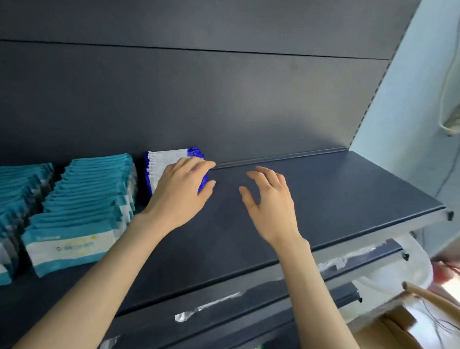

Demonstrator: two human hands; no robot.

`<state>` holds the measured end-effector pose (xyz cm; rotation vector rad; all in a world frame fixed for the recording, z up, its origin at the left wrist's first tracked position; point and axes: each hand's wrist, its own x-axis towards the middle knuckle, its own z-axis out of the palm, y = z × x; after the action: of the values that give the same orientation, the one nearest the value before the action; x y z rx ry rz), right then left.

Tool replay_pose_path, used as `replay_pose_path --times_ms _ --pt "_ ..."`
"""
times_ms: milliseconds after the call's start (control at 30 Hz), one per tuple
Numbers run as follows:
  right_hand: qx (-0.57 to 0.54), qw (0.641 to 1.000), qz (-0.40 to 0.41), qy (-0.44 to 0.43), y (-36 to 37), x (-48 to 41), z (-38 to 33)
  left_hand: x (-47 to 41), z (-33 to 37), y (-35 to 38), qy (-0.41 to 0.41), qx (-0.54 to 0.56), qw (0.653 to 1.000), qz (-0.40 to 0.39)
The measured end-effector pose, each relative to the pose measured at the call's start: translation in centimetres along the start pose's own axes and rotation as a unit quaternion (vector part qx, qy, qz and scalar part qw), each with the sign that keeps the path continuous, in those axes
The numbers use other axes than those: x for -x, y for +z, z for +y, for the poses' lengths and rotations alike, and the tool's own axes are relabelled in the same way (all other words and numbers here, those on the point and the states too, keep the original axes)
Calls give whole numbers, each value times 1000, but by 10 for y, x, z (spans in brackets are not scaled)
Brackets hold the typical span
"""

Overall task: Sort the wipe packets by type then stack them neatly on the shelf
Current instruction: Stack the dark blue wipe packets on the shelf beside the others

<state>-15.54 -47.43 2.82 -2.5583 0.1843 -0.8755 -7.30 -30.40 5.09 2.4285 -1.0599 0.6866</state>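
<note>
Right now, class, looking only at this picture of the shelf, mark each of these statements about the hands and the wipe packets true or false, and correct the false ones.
1. The left-hand grip holds the blue-and-white packets. True.
2. The right-hand grip holds a teal packet. False: it is open, holds nothing and is over a bare part of the shelf.
3. The teal packets stand to the left of the blue-and-white packets. True.
4. The blue-and-white packets sit at the shelf's front edge. False: they are at the back, next to the back panel.
</note>
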Motion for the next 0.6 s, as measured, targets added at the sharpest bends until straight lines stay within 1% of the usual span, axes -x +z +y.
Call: replay_pose_path --times_ms 100,233,400,467,600 --pt "21 998 52 21 -29 42 20 14 47 12 22 45 999 4" --pt "60 993 57 86 -76 119 49 52 118 31 55 112 992 -26" --pt "92 975 71 187 -141 250 73 133 224 56 91 193 971 -111" --pt "110 967 62 223 -163 309 77 171 266 64 104 214 958 -157" --pt "156 934 57 317 -202 418 77 245 339 72 142 240 930 -239"
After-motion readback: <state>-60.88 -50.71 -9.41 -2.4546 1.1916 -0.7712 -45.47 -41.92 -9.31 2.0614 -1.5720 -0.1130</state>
